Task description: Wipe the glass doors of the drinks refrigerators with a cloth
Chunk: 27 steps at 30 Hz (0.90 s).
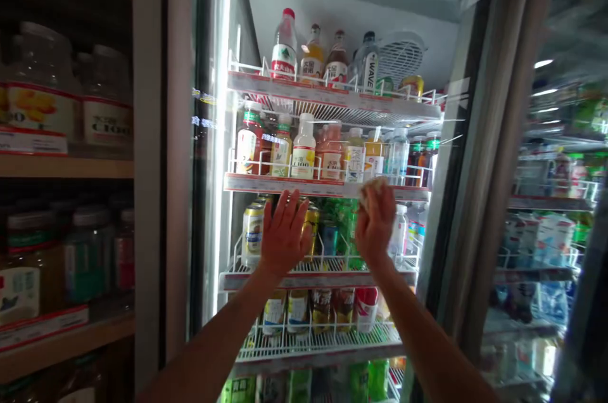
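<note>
My left hand (285, 235) is raised with its fingers stretched, palm toward the glass door (342, 16) of a lit drinks cooler. It appears to rest against the pane, in front of the cans on the third shelf. My right hand (377, 225) is closed around a pale crumpled cloth (373, 189), which is held up near the glass at the second shelf's front edge. Faint reflections show on the pane. Behind it, bottles (303, 149) line the second shelf, and yellow-white cans (252, 232) stand on the third.
On the left, a wooden shelf unit (71, 166) holds more bottles. A metal door frame (503, 156) runs up the right side, with another stocked cooler (546, 203) beyond it. A bright light strip (222, 105) lines the cooler's left inner edge.
</note>
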Each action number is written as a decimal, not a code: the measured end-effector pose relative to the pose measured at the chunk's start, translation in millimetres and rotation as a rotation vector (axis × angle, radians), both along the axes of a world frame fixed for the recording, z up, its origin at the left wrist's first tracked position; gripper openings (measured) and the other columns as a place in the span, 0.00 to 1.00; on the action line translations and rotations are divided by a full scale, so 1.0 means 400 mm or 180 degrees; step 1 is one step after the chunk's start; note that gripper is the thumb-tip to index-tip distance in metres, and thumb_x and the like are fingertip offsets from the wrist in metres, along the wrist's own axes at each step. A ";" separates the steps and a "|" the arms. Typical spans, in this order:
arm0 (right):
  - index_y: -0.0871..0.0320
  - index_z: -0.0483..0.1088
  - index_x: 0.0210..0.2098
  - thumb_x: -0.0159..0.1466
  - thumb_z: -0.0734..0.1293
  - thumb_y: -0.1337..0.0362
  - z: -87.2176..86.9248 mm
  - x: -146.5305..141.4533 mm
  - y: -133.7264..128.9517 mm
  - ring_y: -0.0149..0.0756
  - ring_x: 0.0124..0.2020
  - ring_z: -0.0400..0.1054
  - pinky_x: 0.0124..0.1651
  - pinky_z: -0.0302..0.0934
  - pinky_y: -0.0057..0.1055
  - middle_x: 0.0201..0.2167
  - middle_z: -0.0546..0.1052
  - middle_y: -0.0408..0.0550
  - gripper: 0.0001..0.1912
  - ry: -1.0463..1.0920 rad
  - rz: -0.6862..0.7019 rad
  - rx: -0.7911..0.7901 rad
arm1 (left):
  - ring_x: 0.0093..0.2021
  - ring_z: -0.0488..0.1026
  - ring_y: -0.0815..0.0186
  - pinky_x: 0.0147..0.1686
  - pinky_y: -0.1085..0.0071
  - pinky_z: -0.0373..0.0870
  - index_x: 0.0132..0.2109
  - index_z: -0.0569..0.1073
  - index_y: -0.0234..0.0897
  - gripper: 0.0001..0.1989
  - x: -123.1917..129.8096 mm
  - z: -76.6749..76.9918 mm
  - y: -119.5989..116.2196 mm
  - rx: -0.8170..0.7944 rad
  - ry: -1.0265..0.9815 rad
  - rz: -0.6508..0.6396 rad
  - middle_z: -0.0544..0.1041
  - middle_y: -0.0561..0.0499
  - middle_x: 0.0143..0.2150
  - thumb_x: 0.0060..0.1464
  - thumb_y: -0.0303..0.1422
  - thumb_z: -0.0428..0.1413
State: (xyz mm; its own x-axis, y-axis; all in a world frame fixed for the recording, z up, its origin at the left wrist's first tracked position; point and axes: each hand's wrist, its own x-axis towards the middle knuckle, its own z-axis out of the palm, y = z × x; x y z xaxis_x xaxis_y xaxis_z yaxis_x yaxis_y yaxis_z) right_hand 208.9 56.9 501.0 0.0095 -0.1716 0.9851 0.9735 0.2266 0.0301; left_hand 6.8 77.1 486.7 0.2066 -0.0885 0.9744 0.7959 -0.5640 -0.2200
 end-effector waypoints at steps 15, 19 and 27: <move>0.52 0.56 0.61 0.61 0.57 0.69 0.062 0.058 0.003 0.47 0.65 0.48 0.60 0.53 0.53 0.64 0.55 0.52 0.27 0.0220 -0.0110 0.0000 | 0.67 0.47 0.59 0.64 0.53 0.40 0.61 0.60 0.36 0.25 -0.002 0.001 -0.002 0.0021 0.0015 -0.0008 0.60 0.41 0.63 0.56 0.32 0.49; 0.48 0.55 0.61 0.62 0.57 0.70 0.012 -0.071 -0.019 0.43 0.66 0.45 0.62 0.51 0.49 0.64 0.55 0.48 0.28 -0.0880 -0.0032 -0.0605 | 0.67 0.48 0.59 0.64 0.53 0.41 0.61 0.59 0.37 0.25 -0.007 0.001 0.000 0.0023 0.0029 -0.0043 0.60 0.42 0.63 0.56 0.32 0.49; 0.59 0.62 0.57 0.61 0.57 0.68 0.088 0.172 0.006 0.48 0.62 0.53 0.59 0.53 0.54 0.61 0.59 0.58 0.23 0.0564 -0.0202 0.0251 | 0.67 0.45 0.59 0.64 0.53 0.40 0.62 0.57 0.36 0.26 -0.009 -0.004 0.000 0.0027 0.0096 -0.0015 0.59 0.41 0.64 0.56 0.31 0.48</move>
